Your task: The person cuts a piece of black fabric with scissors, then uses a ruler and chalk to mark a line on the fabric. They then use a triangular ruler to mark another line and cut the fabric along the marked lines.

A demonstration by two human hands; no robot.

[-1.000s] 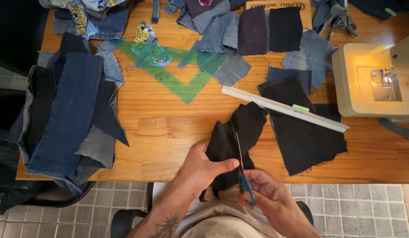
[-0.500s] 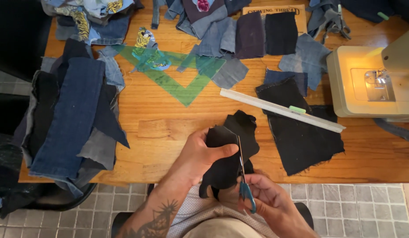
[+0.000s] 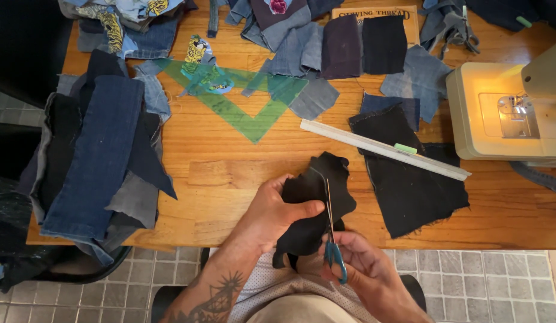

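Note:
My left hand (image 3: 272, 212) grips a small piece of black fabric (image 3: 320, 191) over the near edge of the wooden table (image 3: 230, 179). My right hand (image 3: 362, 272) holds blue-handled scissors (image 3: 332, 236), fingers through the handles. The thin blades point away from me and lie along the black fabric, right beside my left thumb. The lower end of the fabric hangs down between my hands.
A larger black fabric piece (image 3: 409, 179) lies to the right under a long white ruler (image 3: 383, 148). A cream sewing machine (image 3: 511, 110) stands at far right. A green triangle ruler (image 3: 242, 104) sits mid-table. Denim strips (image 3: 95, 155) pile on the left; fabric scraps line the far edge.
The scissors' blades have advanced further up the black fabric. My left hand has shifted its hold slightly and the piece has turned a little; the view has dropped a bit.

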